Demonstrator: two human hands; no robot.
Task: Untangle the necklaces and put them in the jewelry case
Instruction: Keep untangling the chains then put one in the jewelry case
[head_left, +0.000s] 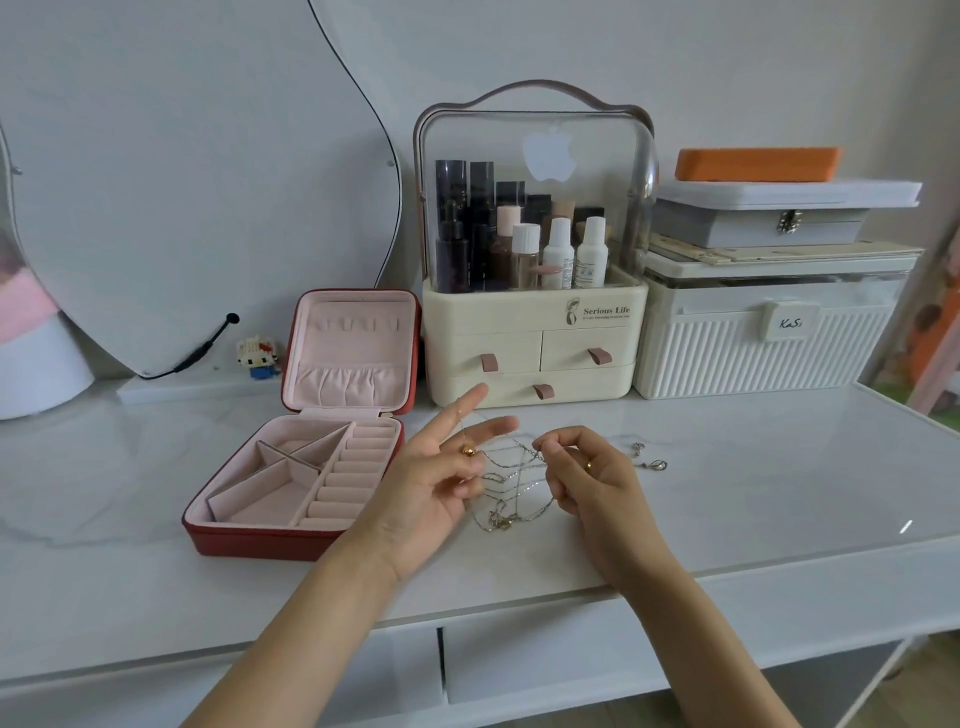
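I was in the untangling step, with nothing in the jewelry case (249, 535) yet; it sat open on the surface (727, 499) to my left, its pink compartments bare. My left hand (439, 480) was spread, fingers straight, with a fine chain looped over them and a small gold bead (468, 451) hanging by the middle finger. My right hand (587, 475) pinched a strand between thumb and forefinger, the other fingers curled. The necklaces (514, 486) hung knotted between both hands, trailing down to the surface. Another small piece (652, 460) lay apart to the right. Next, I judged, I needed to ease one strand free without tightening the knot.
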